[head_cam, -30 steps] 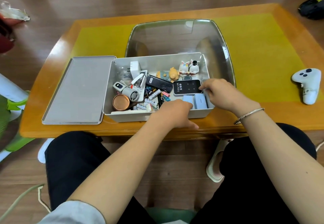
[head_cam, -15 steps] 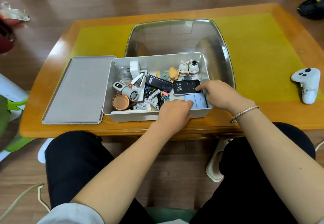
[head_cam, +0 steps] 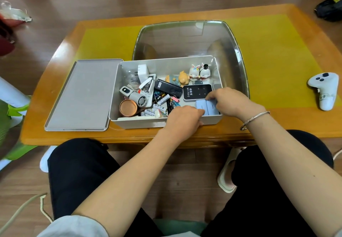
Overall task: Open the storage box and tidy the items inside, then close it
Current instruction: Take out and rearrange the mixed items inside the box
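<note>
The grey storage box [head_cam: 166, 123] lies open, long axis across the table [head_cam: 277, 125] — cluttered with small items. Right hand [head_cam: 232, 101] pinches the pale blue cases [head_cam: 206, 106]; left hand [head_cam: 183, 119] curls beside them over the near wall. The lid [head_cam: 81, 96] lies left of both hands.

The scene is viewed from one head-worn, wide-angle camera, aimed forward and steeply down, close above the desk [head_cam: 277, 125] and the lap.
</note>
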A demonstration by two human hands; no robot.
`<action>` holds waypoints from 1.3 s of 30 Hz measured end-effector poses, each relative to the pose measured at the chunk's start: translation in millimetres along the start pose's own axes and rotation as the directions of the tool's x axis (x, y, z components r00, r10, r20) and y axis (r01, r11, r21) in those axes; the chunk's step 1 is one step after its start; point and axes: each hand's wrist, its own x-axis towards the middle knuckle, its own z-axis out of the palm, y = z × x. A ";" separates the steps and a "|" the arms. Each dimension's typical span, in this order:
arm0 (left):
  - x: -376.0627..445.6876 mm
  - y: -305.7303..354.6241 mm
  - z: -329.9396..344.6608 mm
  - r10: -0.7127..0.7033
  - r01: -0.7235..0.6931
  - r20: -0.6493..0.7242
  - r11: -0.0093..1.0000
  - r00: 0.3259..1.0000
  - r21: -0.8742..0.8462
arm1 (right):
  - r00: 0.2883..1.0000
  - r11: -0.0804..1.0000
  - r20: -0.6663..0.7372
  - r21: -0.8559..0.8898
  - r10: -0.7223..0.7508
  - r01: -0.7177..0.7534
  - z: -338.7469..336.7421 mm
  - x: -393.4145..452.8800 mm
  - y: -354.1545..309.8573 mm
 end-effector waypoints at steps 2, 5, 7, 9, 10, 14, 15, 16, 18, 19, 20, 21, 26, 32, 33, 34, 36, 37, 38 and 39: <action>0.0 -0.4 -0.7 0.004 -0.004 0.005 1.000 1.000 -0.009 | 1.000 1.000 -0.002 -0.006 0.008 -0.008 -0.2 0.2 -0.6; -1.0 0.2 -2.3 -0.001 0.001 0.004 1.000 1.000 -0.013 | 1.000 1.000 0.002 -0.020 0.017 -0.016 -0.7 -0.6 -2.1; -2.0 1.5 -2.2 -0.005 0.005 -0.008 1.000 1.000 -0.005 | 1.000 0.999 -0.009 -0.033 0.024 -0.025 0.2 -2.1 -3.2; -3.1 2.8 -1.0 -0.010 0.010 -0.019 1.000 1.000 0.019 | 0.999 0.996 -0.038 -0.077 0.033 -0.035 1.8 -5.0 -5.2; -3.6 3.4 -0.2 -0.016 0.017 -0.025 0.999 1.000 0.027 | 0.997 0.993 -0.064 -0.107 0.036 -0.042 2.3 -6.6 -6.5; -7.8 2.6 0.4 -0.060 0.061 -0.046 0.998 0.997 0.007 | 0.967 0.974 -0.244 -0.188 0.075 -0.123 3.0 -14.4 -13.5; -10.2 1.4 -0.1 -0.072 0.071 -0.049 0.997 0.996 -0.012 | 0.948 0.974 -0.305 -0.173 0.086 -0.144 2.8 -15.7 -15.7; -13.2 0.0 -1.2 -0.086 0.084 -0.050 0.996 0.995 -0.036 | 0.927 0.977 -0.364 -0.147 0.094 -0.156 2.5 -16.8 -18.2; -21.2 -3.9 -4.6 -0.128 0.122 -0.065 0.988 0.990 -0.091 | 0.887 0.985 -0.453 -0.090 0.090 -0.146 2.0 -17.6 -23.8; -25.8 -6.7 -6.7 -0.153 0.142 -0.088 0.983 0.984 -0.116 | 0.876 0.991 -0.477 -0.065 0.075 -0.121 2.3 -17.3 -27.1; -30.4 -10.4 -8.9 -0.177 0.161 -0.120 0.978 0.977 -0.136 | 0.869 0.995 -0.491 -0.044 0.053 -0.085 3.1 -16.5 -30.7; -34.9 -14.7 -11.4 -0.201 0.178 -0.152 0.972 0.968 -0.154 | 0.866 0.999 -0.499 -0.026 0.025 -0.044 4.6 -15.7 -34.5; -57.6 -46.7 -25.1 -0.314 0.247 -0.317 0.940 0.895 -0.234 | 0.893 0.996 -0.445 0.024 -0.063 0.082 16.9 -9.2 -56.8; -79.9 -97.6 -31.2 -0.597 0.509 -0.423 0.802 0.682 -0.312 | 0.958 0.977 -0.268 0.154 -0.103 0.149 29.2 -2.8 -83.7; -81.4 -105.6 -31.5 -0.637 0.549 -0.419 0.770 0.646 -0.324 | 0.964 0.979 -0.250 0.157 -0.091 0.133 29.0 -2.3 -87.0; -82.2 -113.0 -31.5 -0.672 0.580 -0.406 0.740 0.619 -0.340 | 0.970 0.981 -0.233 0.160 -0.067 0.106 28.2 -1.8 -89.8; -82.4 -123.9 -29.2 -0.716 0.611 -0.359 0.698 0.599 -0.373 | 0.982 0.978 -0.188 0.196 -0.034 0.071 27.4 -1.0 -96.6; -81.9 -127.2 -26.9 -0.721 0.609 -0.334 0.692 0.607 -0.386 | 0.986 0.971 -0.157 0.225 -0.050 0.085 27.3 -0.4 -101.1; -81.4 -129.1 -24.1 -0.720 0.599 -0.312 0.692 0.620 -0.403 | 0.989 0.959 -0.120 0.257 -0.089 0.118 27.7 0.5 -106.1; -81.1 -129.9 -21.3 -0.719 0.586 -0.292 0.688 0.631 -0.427 | 0.986 0.943 -0.083 0.292 -0.143 0.161 28.1 1.3 -110.7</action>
